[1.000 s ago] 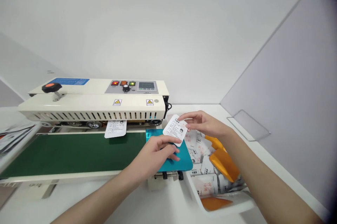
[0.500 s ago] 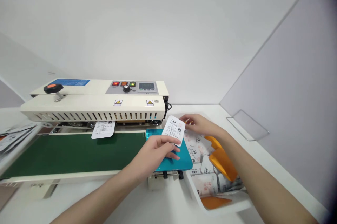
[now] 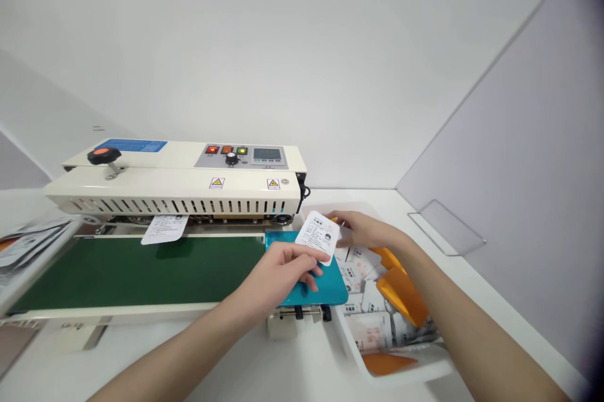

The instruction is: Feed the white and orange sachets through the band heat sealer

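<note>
My left hand (image 3: 291, 265) is over the teal plate (image 3: 336, 285) at the machine's right end. Its index finger lies across the lower edge of a white printed sachet (image 3: 318, 235), which is tilted up and gripped by the fingers. Just behind the sachet's right edge, my right hand (image 3: 356, 229) reaches over the far part of the white bin (image 3: 349, 342). Its fingers are curled, with the tips partly hidden behind the sachet, so what they hold cannot be made out. Another sachet (image 3: 165, 230) sticks out from under the band sealer (image 3: 174, 185), above the green belt (image 3: 141, 273).
The bin holds many loose white sachets with orange backs (image 3: 401, 292). Red, orange and green lights and a display (image 3: 267, 155) are on the sealer. A black knob (image 3: 104, 155) stands at its left. More sachets (image 3: 35, 245) lie at far left. A wire frame (image 3: 446, 229) is by the right wall.
The sachet under the sealer has travelled left along the belt. The view has shifted slightly. Both hands and the held sachet stay nearly in place.
</note>
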Tool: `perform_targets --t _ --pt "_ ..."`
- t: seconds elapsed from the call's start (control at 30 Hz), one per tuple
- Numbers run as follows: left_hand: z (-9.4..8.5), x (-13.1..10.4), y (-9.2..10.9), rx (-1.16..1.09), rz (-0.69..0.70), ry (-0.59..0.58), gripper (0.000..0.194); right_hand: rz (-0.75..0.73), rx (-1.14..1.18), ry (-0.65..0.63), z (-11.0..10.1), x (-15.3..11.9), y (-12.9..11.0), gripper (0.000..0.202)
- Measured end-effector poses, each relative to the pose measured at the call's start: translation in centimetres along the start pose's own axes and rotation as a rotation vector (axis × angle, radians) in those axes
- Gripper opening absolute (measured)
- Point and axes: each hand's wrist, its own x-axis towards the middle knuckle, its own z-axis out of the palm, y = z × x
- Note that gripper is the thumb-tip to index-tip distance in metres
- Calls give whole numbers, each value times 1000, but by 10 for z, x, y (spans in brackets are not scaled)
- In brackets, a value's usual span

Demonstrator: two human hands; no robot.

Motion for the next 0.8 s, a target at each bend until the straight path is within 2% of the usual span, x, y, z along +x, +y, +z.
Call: perform_targets --t 0.1,0.27,0.43,0.53,0.63,0.8 --pt "0 1 -1 -22 -2 -2 25 -59 -2 67 0 2 2 55" --pt "0 1 -1 -38 -9 7 24 -45 -19 232 1 9 14 57" --pt "0 1 -1 -71 -18 12 24 -61 -39 344 -2 13 16 39" --pt "-1 2 -2 -112 -30 13 25 -11 -58 356 -4 12 12 26" --pt "-2 4 -5 -146 -30 3 25 48 -77 360 -5 12 10 25" --pt "-3 7 -10 -196 -11 19 26 -8 -85 357 -3 15 16 25"
